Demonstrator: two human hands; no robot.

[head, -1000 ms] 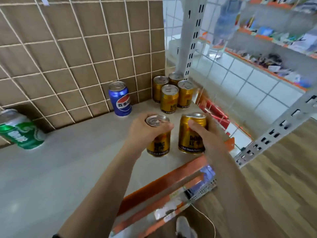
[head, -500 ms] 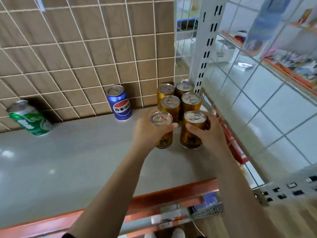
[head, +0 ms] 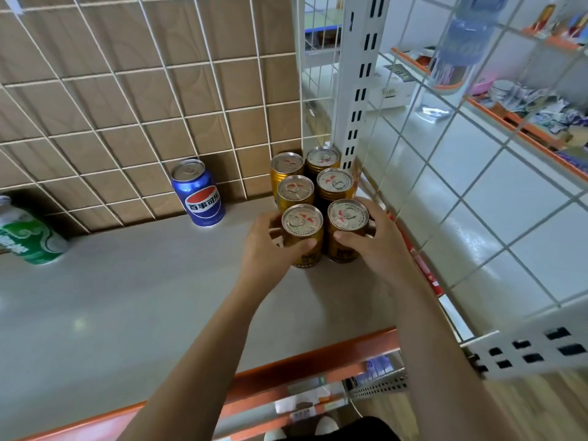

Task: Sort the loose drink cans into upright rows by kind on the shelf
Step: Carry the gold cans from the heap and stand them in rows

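Left gold can (head: 302, 238) and right gold can (head: 346, 232) upright, silver lids; left hand (head: 265, 249) grips one, right hand (head: 380, 246) the other.

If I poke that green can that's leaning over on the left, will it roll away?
Probably. The green drink can is round and tilted off its base, so a poke would likely send it rolling along the smooth grey shelf. Its shiny metal side may feel slippery too.
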